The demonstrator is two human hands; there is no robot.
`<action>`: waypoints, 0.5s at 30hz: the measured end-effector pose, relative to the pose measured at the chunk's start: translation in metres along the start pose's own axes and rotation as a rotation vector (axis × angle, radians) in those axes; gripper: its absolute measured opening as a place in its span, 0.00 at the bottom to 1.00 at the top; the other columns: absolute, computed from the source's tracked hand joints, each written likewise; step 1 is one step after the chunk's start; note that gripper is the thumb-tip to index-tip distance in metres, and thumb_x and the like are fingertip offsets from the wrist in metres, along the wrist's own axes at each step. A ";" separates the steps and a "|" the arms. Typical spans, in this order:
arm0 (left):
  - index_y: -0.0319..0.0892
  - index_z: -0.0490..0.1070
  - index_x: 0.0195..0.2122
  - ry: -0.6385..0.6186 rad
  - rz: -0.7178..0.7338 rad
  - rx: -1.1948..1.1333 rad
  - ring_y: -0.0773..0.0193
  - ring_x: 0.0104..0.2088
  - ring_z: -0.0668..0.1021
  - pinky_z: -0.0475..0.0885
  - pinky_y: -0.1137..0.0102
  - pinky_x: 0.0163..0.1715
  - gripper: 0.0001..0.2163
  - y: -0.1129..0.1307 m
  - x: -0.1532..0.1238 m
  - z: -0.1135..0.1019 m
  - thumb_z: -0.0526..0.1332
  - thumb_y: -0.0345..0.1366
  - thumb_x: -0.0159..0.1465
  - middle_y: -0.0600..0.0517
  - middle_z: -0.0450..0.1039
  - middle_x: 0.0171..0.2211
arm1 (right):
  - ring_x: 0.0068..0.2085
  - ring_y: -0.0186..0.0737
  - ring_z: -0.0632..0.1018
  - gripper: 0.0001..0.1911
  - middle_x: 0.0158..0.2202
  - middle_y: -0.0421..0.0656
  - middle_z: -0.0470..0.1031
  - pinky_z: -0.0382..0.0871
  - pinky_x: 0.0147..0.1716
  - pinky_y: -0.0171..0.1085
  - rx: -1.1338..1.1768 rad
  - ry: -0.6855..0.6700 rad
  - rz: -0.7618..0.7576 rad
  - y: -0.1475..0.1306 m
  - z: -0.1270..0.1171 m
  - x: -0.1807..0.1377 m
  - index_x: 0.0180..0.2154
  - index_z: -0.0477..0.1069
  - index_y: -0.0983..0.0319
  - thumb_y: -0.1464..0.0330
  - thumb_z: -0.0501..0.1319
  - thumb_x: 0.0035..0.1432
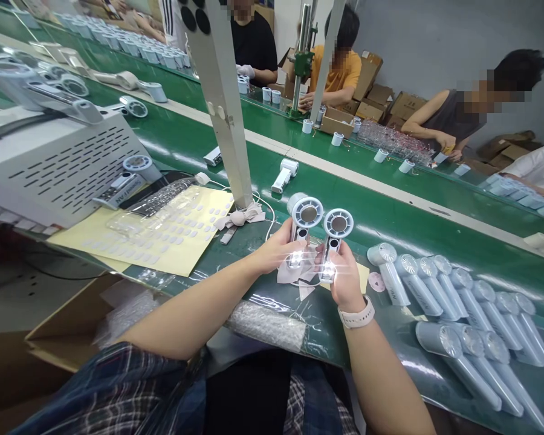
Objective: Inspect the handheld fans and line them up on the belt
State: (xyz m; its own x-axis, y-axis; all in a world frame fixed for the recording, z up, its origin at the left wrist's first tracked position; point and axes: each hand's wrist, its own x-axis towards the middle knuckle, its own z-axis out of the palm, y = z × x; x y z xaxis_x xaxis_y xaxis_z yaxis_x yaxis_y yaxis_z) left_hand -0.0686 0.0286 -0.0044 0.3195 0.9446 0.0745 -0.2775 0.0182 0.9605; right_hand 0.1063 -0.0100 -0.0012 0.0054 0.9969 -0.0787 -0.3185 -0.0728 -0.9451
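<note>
My left hand (278,246) is closed around the handle of a light-blue handheld fan (307,212), its round head upward. A second handheld fan (338,223) of the same kind is gripped by my right hand (344,277), which wears a pale watch on its wrist. Both fans are held side by side above the bench, with lights glowing on their handles. Backing-paper scraps (290,275) lie under them. On the right stand rows of similar fans (428,278), lying with their handles toward me.
A yellow sticker sheet (194,232) lies on the left beside a white vented machine (72,163). A metal post (222,109) rises ahead. Beyond runs a green conveyor (367,187) carrying a loose fan (285,176). Several co-workers sit across it. An open carton (68,320) stands lower left.
</note>
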 end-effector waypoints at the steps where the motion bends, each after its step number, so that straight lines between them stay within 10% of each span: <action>1: 0.43 0.62 0.46 0.008 -0.006 0.028 0.65 0.32 0.72 0.69 0.67 0.34 0.20 0.001 0.000 0.000 0.67 0.40 0.57 0.54 0.70 0.36 | 0.37 0.43 0.79 0.13 0.39 0.40 0.78 0.76 0.34 0.42 0.000 0.001 -0.003 0.000 0.000 0.000 0.41 0.70 0.57 0.62 0.67 0.55; 9: 0.44 0.59 0.47 0.125 -0.029 0.111 0.58 0.32 0.79 0.73 0.63 0.33 0.27 0.006 -0.004 0.000 0.69 0.52 0.56 0.51 0.75 0.37 | 0.24 0.37 0.74 0.17 0.29 0.39 0.77 0.70 0.19 0.36 0.230 -0.080 0.115 -0.003 -0.005 0.003 0.37 0.69 0.57 0.51 0.65 0.58; 15: 0.46 0.56 0.44 -0.078 -0.125 -0.309 0.55 0.28 0.83 0.76 0.62 0.28 0.23 0.008 -0.007 0.004 0.64 0.54 0.60 0.52 0.78 0.33 | 0.37 0.44 0.81 0.22 0.37 0.44 0.81 0.79 0.37 0.44 0.286 -0.120 0.167 -0.009 0.000 0.001 0.39 0.77 0.58 0.47 0.59 0.62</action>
State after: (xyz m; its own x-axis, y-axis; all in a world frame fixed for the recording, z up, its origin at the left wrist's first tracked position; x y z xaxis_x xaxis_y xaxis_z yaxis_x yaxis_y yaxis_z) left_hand -0.0691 0.0204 0.0039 0.4332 0.9013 -0.0072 -0.4895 0.2420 0.8378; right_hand 0.1093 -0.0083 0.0067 -0.1754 0.9695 -0.1711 -0.5581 -0.2411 -0.7940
